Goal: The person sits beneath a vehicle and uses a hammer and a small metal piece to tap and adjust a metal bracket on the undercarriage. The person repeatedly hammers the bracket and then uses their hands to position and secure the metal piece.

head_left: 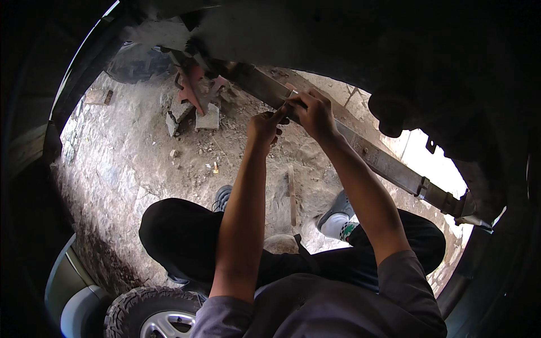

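Here, head view: metal bar (389, 166) slants from upper centre to mid-right. Left hand (262, 129) and right hand (317, 115) sit together at its upper-centre stretch, both curled; cannot tell whether either pinches anything. Reddish metal piece (191, 91) upper left; tyre (131, 311) lower left.
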Tool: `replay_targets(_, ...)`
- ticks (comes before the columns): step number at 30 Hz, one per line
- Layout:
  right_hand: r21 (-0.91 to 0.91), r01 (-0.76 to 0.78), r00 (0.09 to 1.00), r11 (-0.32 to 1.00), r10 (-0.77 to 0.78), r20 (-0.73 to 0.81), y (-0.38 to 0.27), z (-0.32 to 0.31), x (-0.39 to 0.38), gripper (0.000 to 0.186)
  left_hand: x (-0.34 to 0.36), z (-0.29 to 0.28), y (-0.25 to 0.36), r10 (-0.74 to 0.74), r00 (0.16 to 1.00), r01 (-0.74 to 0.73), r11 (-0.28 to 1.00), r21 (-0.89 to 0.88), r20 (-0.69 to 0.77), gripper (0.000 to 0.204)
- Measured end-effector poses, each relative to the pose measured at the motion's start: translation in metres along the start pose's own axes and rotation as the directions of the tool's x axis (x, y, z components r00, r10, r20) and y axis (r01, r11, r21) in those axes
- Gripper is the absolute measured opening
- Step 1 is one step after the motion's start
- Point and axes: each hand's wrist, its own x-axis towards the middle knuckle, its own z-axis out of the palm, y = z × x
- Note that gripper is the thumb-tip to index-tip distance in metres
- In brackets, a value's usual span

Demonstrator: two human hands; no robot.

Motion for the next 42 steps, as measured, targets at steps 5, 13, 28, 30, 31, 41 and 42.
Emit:
replay_targets(5, 0.003, 0.043, 0.999, 0.999, -0.043, 0.007, 0.006, -0.004, 0.003, 0.02, 0.002, 0.001, 0.0, 0.008, 1.0, -0.008, 0.999, -0.041, -0.014, 0.05)
replay_targets(13, 0.039, 0.097, 0.995, 0.994, -0.097, -0.017, -0.001, -0.001, 0.008, 0.019, -0.002, 0.0, 0.006, -0.028, 1.0, 0.028, 0.999, -0.028, 0.003, 0.048)
replay_targets(28, 0.037, 0.028, 1.0, 0.999, -0.028, -0.005, -0.002, -0.006, -0.004, 0.017, 0.001, 0.001, 0.001, -0.017, 0.999, 0.014, 0.996, -0.088, -0.035, 0.045)
replay_targets(30, 0.016, 0.005, 1.0, 1.0, -0.005, 0.005, 0.0, -0.006, -0.006, 0.017, 0.0, -0.001, -0.002, -0.015, 0.999, 0.013, 0.998, -0.055, -0.042, 0.045)
replay_targets(31, -0.008, 0.013, 1.0, 1.0, -0.013, 0.004, 0.002, -0.005, -0.004, 0.017, 0.002, -0.002, -0.003, -0.007, 0.999, 0.005, 0.997, -0.073, -0.034, 0.046)
replay_targets(41, -0.017, 0.002, 1.0, 1.0, -0.002, 0.024, -0.005, -0.005, 0.004, 0.017, 0.005, -0.002, -0.006, 0.011, 0.999, -0.015, 0.996, -0.086, -0.046, 0.05)
replay_targets(42, 0.016, -0.036, 0.999, 0.999, 0.035, 0.026, -0.005, -0.007, -0.004, 0.017, 0.007, -0.003, -0.008, 0.005, 0.999, -0.009, 0.997, -0.076, -0.052, 0.05)
